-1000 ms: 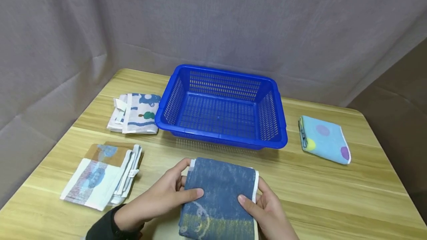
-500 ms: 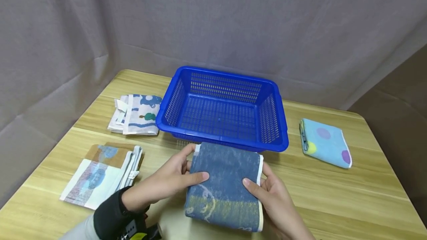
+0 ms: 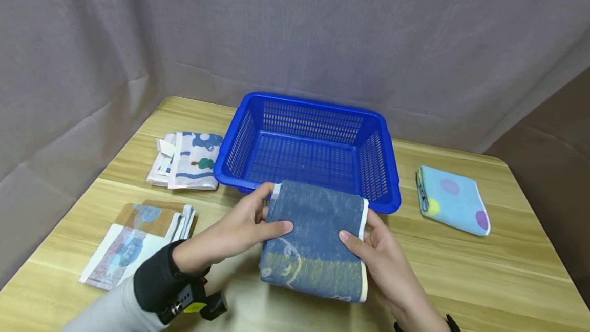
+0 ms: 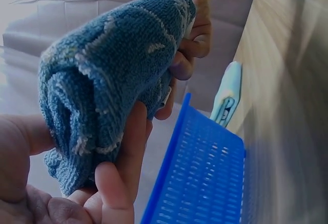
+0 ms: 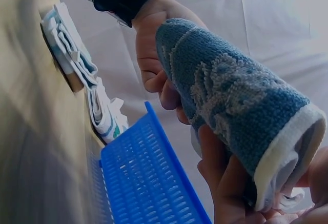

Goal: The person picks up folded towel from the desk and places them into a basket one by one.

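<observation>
A light wooden table (image 3: 461, 270), its yellowish grain streaked with darker bands, filled the lower part of the head view; its far corners were rounded. Behind it hung a grey cloth backdrop (image 3: 295, 29), softly creased on the left and turning darker and browner at the right side. A blue plastic basket (image 3: 301, 155) with slotted walls stood near the table's far edge. To its left, just beside it, lay a white towel with blue and green patterns (image 3: 193, 163); nearer the person was a folded brown-and-white towel (image 3: 124, 245). A light blue dotted towel (image 3: 454, 199) lay on the right, apart from the basket. In front, raised above the wood, was a folded dark blue towel (image 3: 318, 240), hiding part of the basket's near rim. The left hand (image 3: 244, 229) and right hand (image 3: 387, 255) pinched its opposite sides, thumbs on top, fingers beneath.
</observation>
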`<state>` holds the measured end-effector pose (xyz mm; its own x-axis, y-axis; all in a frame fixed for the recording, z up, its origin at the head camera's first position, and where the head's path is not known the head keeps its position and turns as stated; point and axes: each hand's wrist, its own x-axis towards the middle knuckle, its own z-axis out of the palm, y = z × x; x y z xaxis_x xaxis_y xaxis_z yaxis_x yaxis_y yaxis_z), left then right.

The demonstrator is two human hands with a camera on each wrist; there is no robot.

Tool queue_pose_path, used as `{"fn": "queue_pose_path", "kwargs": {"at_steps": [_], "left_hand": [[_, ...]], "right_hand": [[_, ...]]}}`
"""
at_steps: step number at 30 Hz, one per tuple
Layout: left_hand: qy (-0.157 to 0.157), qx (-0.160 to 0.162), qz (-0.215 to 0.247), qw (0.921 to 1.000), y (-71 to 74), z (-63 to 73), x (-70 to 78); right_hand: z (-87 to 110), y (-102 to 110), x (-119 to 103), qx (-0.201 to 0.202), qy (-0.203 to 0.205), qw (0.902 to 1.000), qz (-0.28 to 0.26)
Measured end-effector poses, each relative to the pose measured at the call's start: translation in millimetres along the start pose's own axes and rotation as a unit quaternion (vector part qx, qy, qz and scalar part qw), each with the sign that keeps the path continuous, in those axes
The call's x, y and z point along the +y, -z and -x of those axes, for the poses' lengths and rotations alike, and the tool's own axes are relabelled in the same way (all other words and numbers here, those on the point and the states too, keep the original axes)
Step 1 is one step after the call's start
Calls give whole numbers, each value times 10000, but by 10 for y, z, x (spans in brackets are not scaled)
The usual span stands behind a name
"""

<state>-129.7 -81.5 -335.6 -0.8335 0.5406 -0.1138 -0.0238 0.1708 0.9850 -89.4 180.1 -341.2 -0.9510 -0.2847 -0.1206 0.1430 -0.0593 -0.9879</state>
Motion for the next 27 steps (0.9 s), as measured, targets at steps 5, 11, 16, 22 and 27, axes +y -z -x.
{"fn": "queue_pose_path", "kwargs": {"at_steps": [5, 11, 16, 22, 27], "left_hand": [[-19, 193, -147, 9997, 50, -115, 53], [23, 418, -303, 9987, 92, -204, 86], [156, 564, -265, 9979, 96, -267, 67], [244, 722, -134, 9970, 109, -347, 54], [174, 804, -146, 9965, 132, -399, 86]], "right_hand": [[-104, 7, -65, 176, 147, 9997, 90], [-206, 27, -121, 113, 197, 9997, 5], [-267, 45, -129, 234, -33, 9997, 96], [-348, 59, -141, 342, -102, 9992, 185], [-406, 93, -170, 346, -57, 9990, 278]]}}
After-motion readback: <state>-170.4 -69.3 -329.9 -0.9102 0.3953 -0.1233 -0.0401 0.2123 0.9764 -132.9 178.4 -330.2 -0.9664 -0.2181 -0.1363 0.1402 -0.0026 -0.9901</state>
